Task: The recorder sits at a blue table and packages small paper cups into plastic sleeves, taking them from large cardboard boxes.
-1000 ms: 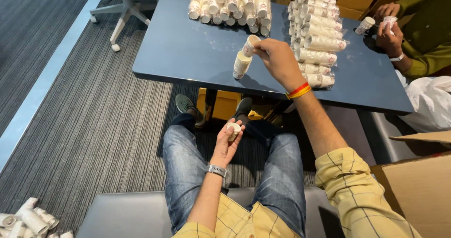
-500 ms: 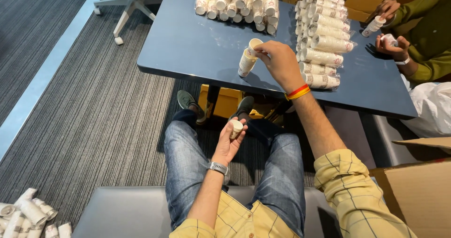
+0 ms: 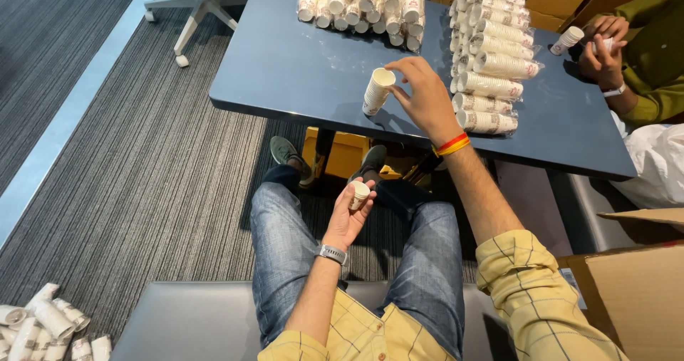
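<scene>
head view, left to right: your left hand [image 3: 347, 217] is closed round a short stack of paper cups [image 3: 359, 194] over your lap, so a loose grip could drop it to the floor. your right hand [image 3: 425, 96] pinches the rim of the tall cup stack [image 3: 376, 91], which stands tilted near the worktop [image 3: 299, 76] edge; a sideways nudge could topple it. the worktop is dark blue, with wrapped cup sleeves [image 3: 490, 69] just right of your hand. striped grey carpet [image 3: 142, 176] lies below, and another person's hands [image 3: 604, 44] work at the far right.
</scene>
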